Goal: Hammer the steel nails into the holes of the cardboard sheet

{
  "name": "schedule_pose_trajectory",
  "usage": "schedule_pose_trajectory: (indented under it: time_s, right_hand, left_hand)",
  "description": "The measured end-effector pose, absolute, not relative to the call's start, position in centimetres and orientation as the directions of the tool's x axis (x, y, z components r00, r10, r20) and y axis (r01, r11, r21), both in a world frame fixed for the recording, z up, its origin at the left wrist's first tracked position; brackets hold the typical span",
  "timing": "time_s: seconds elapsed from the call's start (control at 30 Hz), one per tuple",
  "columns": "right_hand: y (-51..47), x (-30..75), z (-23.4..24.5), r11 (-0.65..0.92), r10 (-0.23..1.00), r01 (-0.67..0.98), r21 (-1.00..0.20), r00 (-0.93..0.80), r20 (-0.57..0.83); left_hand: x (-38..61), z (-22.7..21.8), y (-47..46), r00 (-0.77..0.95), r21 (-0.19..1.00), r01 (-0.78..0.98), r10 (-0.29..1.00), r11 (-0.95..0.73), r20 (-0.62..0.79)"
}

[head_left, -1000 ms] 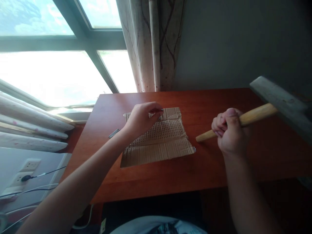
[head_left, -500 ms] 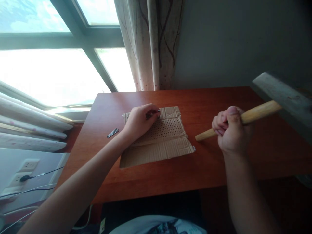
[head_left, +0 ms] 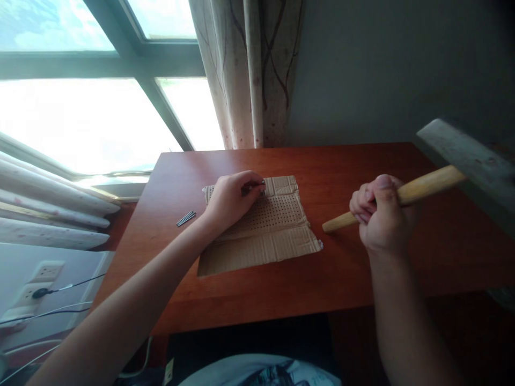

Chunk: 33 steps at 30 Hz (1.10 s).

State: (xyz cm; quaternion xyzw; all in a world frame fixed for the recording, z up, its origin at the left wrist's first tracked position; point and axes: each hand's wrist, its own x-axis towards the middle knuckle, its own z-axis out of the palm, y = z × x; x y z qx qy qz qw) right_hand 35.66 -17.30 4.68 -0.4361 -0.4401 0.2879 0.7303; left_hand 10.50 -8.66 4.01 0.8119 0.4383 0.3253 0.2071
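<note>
A flat piece of brown cardboard [head_left: 261, 244], full of small punched holes, lies on the reddish wooden table [head_left: 314, 279]. My left hand [head_left: 231, 201] rests on its far left corner, fingers pinched on a thin dark nail held against the cardboard. My right hand [head_left: 380, 217] is closed round the wooden handle of a hammer [head_left: 426, 185]. The grey metal head [head_left: 469, 161] is raised above the table at the right.
A few loose nails [head_left: 185, 218] lie on the table left of the cardboard. A window and curtains stand behind the table. A wall socket with a plugged cable [head_left: 40, 292] is at the lower left.
My left hand has lowered slightly onto the cardboard's far corner with the nail. The hammer stays raised, almost still.
</note>
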Motion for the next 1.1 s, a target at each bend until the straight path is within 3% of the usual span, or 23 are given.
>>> schedule_pose_trajectory:
  time_s: [0.47,0.67,0.83,0.97,1.1]
  right_hand:
    - [-17.3,35.5,4.6,0.442,0.813,-0.020,-0.897,0.431,0.391]
    - [-16.8,35.3,4.8,0.335,0.887,0.048,-0.941,0.320,0.332]
    - [-16.5,34.9,5.3,0.206,0.944,0.314,-0.927,0.187,0.273]
    - [-16.3,34.7,6.9,0.183,0.969,0.640,-0.747,0.009,0.245]
    - [-15.5,34.1,8.5,0.219,0.972,0.763,-0.608,-0.119,0.201]
  left_hand:
    - [10.6,3.8,-8.7,0.368,0.676,0.544,0.866,-0.496,0.338]
    - [10.6,3.5,-8.4,0.379,0.680,0.531,0.859,-0.506,0.343]
    - [10.7,3.4,-8.5,0.396,0.658,0.550,0.854,-0.515,0.337]
    - [10.7,3.3,-8.4,0.414,0.634,0.548,0.835,-0.546,0.361]
    - [10.7,3.0,-8.1,0.433,0.622,0.533,0.817,-0.573,0.381]
